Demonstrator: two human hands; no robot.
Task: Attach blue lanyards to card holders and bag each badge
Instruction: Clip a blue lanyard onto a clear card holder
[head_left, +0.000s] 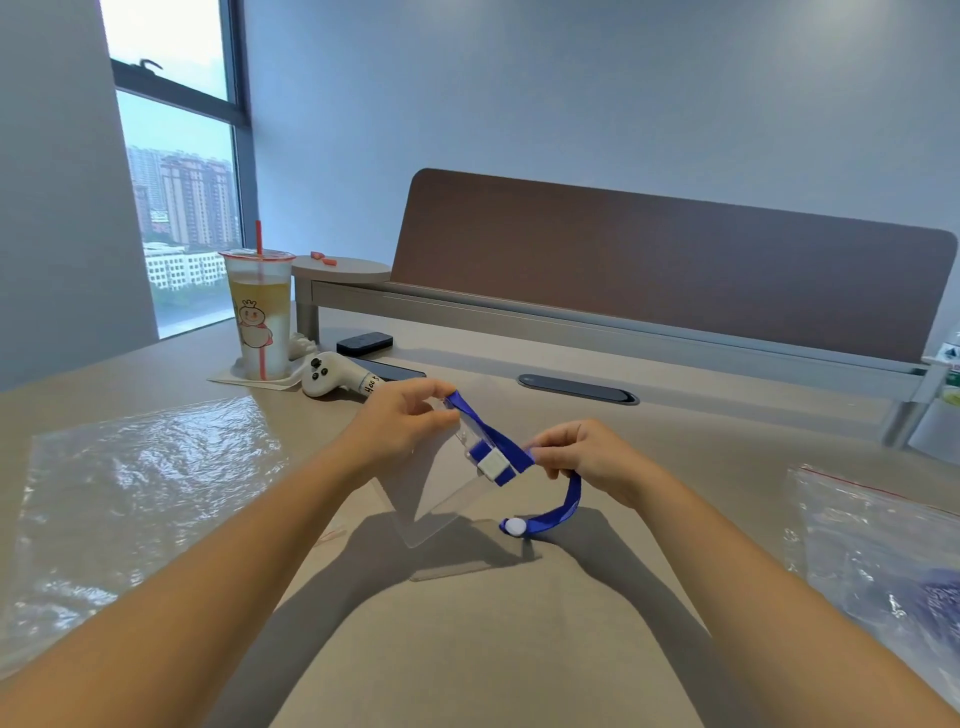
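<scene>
A clear plastic card holder (434, 501) hangs tilted above the table's middle. My left hand (400, 423) pinches its top edge together with one end of a blue lanyard (498, 441). The strap runs right across the holder's top, past a white clip (492, 462), to my right hand (587, 457), which pinches it. Below that hand the strap curls down to a white round snap button (516, 526) just above the table. A second clear holder (452, 569) seems to lie flat under the first.
A stack of clear plastic bags (140, 499) lies at the left. A zip bag with a red seal line (878, 551) holding blue lanyards lies at the right. Behind stand a drink cup (260, 317), a white controller (332, 374), a black device (363, 343) and a desk divider (665, 275).
</scene>
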